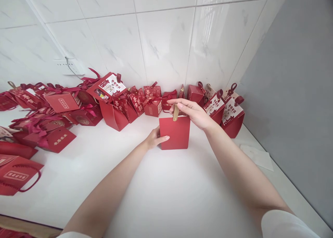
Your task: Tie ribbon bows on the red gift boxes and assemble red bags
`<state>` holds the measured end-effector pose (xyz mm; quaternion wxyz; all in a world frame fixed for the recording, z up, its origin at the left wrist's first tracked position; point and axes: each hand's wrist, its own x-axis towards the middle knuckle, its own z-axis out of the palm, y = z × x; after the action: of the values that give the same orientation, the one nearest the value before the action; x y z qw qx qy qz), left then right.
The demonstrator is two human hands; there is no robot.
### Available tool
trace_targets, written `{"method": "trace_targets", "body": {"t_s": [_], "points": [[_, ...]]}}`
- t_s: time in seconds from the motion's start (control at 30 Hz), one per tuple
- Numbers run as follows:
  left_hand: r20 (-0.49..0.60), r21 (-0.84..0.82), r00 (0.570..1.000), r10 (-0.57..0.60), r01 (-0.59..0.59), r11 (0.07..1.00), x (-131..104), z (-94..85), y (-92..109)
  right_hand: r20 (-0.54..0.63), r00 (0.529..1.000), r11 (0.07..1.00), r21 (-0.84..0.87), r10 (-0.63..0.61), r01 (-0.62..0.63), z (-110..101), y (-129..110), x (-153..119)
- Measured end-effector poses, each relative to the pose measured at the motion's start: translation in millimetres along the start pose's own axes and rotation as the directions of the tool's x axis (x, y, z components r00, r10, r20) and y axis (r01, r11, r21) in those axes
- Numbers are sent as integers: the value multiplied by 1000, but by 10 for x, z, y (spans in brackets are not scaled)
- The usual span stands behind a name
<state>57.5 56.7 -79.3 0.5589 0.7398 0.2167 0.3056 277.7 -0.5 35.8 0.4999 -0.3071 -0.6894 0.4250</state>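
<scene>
Boxes (61,103) line the left and back of our white tabletop (169,193), its front open. One plain red box (177,132) stands upright mid-table, gold strap (176,113) on top. Our left hand (154,138) grasps its left side; our right hand (194,112), half-curled, holds the strap.
</scene>
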Motion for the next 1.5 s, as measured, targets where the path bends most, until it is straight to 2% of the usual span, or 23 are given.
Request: {"method": "trace_targets", "body": {"t_s": [0.13,0.3,0.57,0.83,0.93,1.03,1.1,1.2,1.27,1.37,1.43,1.5], "points": [[14,-6,1000,1,-1,1000,-2,-9,-14,71,997,1000,7,14,-14,-53,-28,-23],[21,-24,1000,18,-18,1000,2,-12,-25,87,993,994,64,78,-84,-118,13,-39],[40,-61,999,32,-29,998,11,-11,-23,46,999,995,100,14,-18,-54,155,21],[40,-92,999,32,-28,995,14,0,-31,-4,999,996,77,34,-33,-9,118,24],[39,-96,999,23,-19,995,16,0,-23,14,999,999,-4,43,-43,-42,55,4],[43,-101,999,20,-15,995,15,-1,-14,58,992,978,-182,113,-100,-111,5,-33],[47,-103,999,19,-14,995,11,2,-12,45,988,951,-281,150,-131,-147,-13,-55],[50,-106,999,11,-5,994,12,13,-23,-10,993,920,-375,120,-115,-159,-11,-59],[1,-104,1000,4,-4,995,30,10,-40,-60,996,899,-428,72,-91,-141,32,-36],[-232,-105,973,-24,0,994,84,-44,-82,-231,972,877,-475,-36,-80,-72,226,22],[-382,-104,923,-51,12,995,121,-112,-117,-383,921,905,-413,-68,-104,10,455,48],[-471,-90,881,-58,17,996,145,-183,-149,-529,849,948,-271,-3,-165,116,732,41]]}}
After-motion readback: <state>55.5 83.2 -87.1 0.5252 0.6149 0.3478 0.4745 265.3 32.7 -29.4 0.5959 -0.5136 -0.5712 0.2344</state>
